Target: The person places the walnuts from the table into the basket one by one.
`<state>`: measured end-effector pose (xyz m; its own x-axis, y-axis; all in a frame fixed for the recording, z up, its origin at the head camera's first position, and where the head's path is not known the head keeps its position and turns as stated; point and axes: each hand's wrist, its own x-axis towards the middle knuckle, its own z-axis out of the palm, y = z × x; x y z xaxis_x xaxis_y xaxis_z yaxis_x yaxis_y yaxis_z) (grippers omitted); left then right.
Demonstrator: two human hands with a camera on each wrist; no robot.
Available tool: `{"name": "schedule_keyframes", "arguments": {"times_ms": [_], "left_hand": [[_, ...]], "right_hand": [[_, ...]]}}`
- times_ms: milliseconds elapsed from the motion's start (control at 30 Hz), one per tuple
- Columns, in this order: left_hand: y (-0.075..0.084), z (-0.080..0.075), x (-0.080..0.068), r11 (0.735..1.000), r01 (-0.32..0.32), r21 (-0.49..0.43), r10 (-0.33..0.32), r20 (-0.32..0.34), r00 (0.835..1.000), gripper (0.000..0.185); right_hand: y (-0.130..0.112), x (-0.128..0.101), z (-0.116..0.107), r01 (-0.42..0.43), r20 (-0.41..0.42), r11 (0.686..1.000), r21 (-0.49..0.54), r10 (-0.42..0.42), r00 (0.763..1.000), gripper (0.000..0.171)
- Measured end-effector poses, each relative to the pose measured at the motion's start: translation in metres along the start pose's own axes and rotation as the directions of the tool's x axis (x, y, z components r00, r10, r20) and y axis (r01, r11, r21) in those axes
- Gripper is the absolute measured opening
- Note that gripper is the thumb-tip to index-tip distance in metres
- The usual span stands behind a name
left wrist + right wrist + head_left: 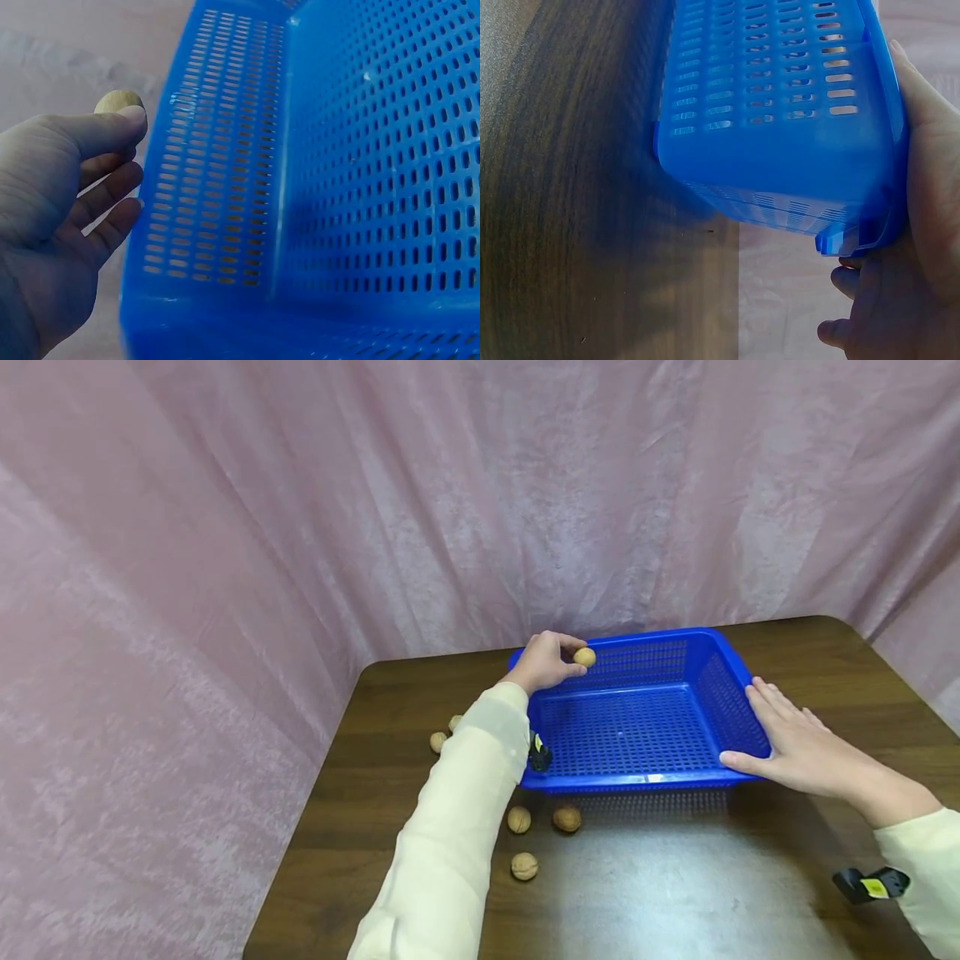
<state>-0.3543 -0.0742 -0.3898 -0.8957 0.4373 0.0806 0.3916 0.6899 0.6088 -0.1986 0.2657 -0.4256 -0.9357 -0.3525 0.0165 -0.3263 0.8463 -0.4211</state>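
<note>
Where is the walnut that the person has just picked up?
In the head view, the walnut is pinched in the fingertips of the left hand, just over the far left corner of the blue basket. The right hand rests against the basket's right side.

The basket (637,727) sits on the table (750,877). Three walnuts (519,819) lie in front of it, two more walnuts (438,742) to its left.

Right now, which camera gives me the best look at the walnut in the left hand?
The head view: the walnut shows whole, pinched by the left hand over the blue basket's far left corner. The left wrist view shows only its top behind a finger. The right wrist view shows none of it.
</note>
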Motion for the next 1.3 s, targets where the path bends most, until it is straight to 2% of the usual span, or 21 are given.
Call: {"name": "schedule_keyframes", "arguments": {"times_ms": [100,267,467,567,767,1000,1067,1167,1300], "left_hand": [[-0.007,0.009,0.006,1.0,0.005,-0.004,-0.005,0.024,1.0,0.039],[-0.02,0.024,0.01,0.999,0.013,0.04,-0.016,0.064,0.998,0.039],[-0.032,0.037,0.006,0.99,0.062,0.126,-0.075,0.107,0.991,0.041],[-0.034,0.04,0.005,0.985,0.051,0.167,-0.074,0.134,0.988,0.04],[-0.031,0.04,0.004,0.97,-0.008,0.242,-0.035,0.171,0.985,0.036],[-0.03,0.039,0.002,0.964,0.013,0.265,-0.068,0.197,0.978,0.032],[-0.031,0.04,0.002,0.961,0.003,0.277,-0.059,0.196,0.979,0.032],[-0.03,0.038,0.003,0.962,-0.003,0.271,-0.048,0.181,0.982,0.032],[-0.021,0.027,0.002,0.975,-0.009,0.224,-0.03,0.171,0.985,0.033]], "right_hand": [[0.001,0.0,0.001,-0.003,-0.003,1.0,0.002,0.003,1.0,0.109],[0.001,0.0,0.003,-0.005,-0.01,1.0,0.006,0.005,1.0,0.108],[-0.001,-0.001,0.005,-0.004,-0.008,1.0,0.01,0.004,1.0,0.108],[-0.001,-0.003,0.005,-0.004,-0.005,1.0,0.012,0.004,1.0,0.108],[0.0,-0.004,0.005,0.007,-0.015,1.0,-0.001,-0.007,1.0,0.108],[-0.001,-0.004,0.006,0.011,-0.022,1.0,0.0,-0.011,1.0,0.109],[-0.001,-0.003,0.006,0.009,-0.021,1.0,0.0,-0.009,1.0,0.109],[-0.001,-0.003,0.006,0.005,-0.019,1.0,0.003,-0.005,1.0,0.109],[0.0,-0.003,0.005,0.0,-0.022,1.0,0.001,0.0,1.0,0.108]]}}
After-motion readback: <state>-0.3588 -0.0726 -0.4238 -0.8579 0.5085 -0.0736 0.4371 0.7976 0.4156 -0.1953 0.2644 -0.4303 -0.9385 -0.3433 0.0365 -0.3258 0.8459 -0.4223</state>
